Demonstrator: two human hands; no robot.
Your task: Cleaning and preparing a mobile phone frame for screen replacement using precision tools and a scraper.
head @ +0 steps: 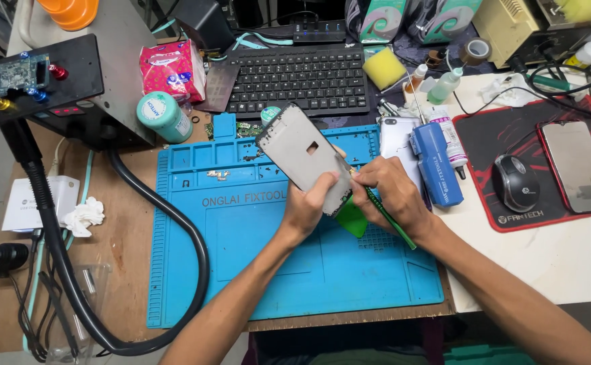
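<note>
Phone frame (300,154) gripped in left hand (311,203), tilted above blue mat (241,270). Right hand (390,192) closed on green tool (387,216), tip at frame edge. Frame looks stripped; edge work seemingly underway, unfinished.

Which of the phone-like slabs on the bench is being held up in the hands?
The grey phone frame, gripped by the left hand; the other phone lies flat on the red mouse pad.
</note>
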